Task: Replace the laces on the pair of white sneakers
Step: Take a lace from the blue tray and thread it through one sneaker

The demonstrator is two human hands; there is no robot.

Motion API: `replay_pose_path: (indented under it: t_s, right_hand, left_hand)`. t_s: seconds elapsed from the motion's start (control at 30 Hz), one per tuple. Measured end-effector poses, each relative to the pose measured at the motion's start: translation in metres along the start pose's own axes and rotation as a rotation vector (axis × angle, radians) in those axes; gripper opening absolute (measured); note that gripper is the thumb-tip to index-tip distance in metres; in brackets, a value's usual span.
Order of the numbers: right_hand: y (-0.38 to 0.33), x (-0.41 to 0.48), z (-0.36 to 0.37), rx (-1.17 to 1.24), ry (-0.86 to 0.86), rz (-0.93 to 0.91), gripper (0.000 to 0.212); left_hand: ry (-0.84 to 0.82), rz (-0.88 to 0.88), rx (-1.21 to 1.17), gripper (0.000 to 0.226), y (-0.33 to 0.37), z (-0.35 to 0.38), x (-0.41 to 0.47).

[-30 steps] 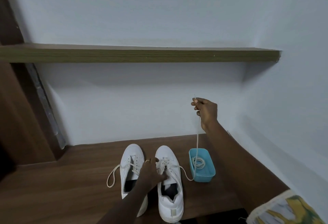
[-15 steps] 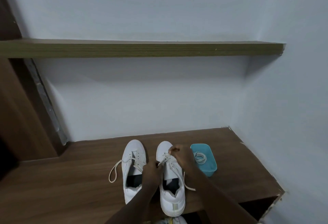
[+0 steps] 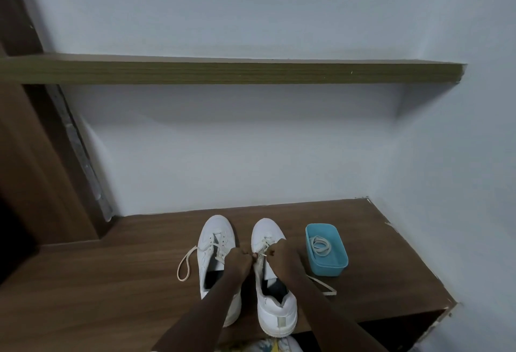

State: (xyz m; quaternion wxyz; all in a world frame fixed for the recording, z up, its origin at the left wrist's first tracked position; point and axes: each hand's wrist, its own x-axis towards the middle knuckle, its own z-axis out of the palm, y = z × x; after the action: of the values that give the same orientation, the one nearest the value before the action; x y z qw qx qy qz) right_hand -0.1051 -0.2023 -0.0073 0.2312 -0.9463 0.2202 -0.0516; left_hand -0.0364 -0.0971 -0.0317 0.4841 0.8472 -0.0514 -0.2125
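Lowered from above the blue tub (image 3: 329, 268), the right hand (image 3: 280, 252) has been brought to the right-hand sneaker (image 3: 276, 312), close beside the left hand (image 3: 240, 261). Both hands are curled over the eyelet rows, and the lace (image 3: 266, 241) appears to be pinched by each, though the fingertips are hidden behind the knuckles. One lace end (image 3: 326, 289) is partly covered by the right forearm. A coiled lace (image 3: 321, 245) is seen inside the tub. The left-hand sneaker (image 3: 213, 243), laced, is crossed by the left forearm on the wooden desk (image 3: 111, 282).
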Motion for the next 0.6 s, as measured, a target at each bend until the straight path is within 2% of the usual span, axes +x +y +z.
replay_pose_path:
  t_s: [0.2, 0.47, 0.6]
  right_hand:
    - [0.001, -0.003, 0.003, -0.041, 0.009, -0.119, 0.031]
    - [-0.004, 0.0, 0.002, -0.243, 0.009, -0.232, 0.031]
    - [-0.006, -0.001, 0.002, -0.322, 0.032, -0.249, 0.031]
  left_hand:
    - [-0.009, 0.009, -0.042, 0.041, 0.0, -0.002, -0.003]
    - [-0.046, 0.035, -0.171, 0.041, 0.002, -0.008, -0.011]
    - [-0.092, 0.171, 0.069, 0.026, -0.003, -0.008, -0.015]
